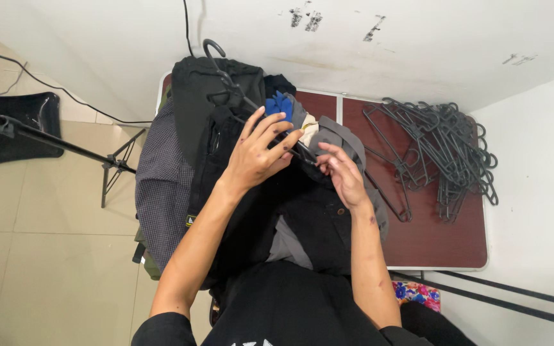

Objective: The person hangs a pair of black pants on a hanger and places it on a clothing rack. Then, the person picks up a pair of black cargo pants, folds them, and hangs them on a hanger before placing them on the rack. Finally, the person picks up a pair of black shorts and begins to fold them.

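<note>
the fingers of the left hand (254, 156) are curled loosely around the dark bar of a black hanger (238, 90), thumb and fingertips pinching it where it meets a black garment (309, 211); the fingers of the right hand (341, 173) are bent and closing on the collar edge of that same garment, just at three o'clock of the left hand. the hanger's hook rises toward twelve o'clock, free of any rail, and its shoulder seems only partly tucked into the cloth, so the garment looks part way onto the hanger, not yet settled. the garment lies on top of a heap of clothes (174, 173) that spreads toward nine o'clock, with a checked grey piece hanging over the edge and a bit of blue fabric (280, 104) at twelve o'clock. these look still unhung. at three o'clock, well apart on the dark red table (437, 243), a tangle of empty grey hangers (444, 147) waits. a tripod leg (46, 136) stands on the tiled floor at nine o'clock.
</note>
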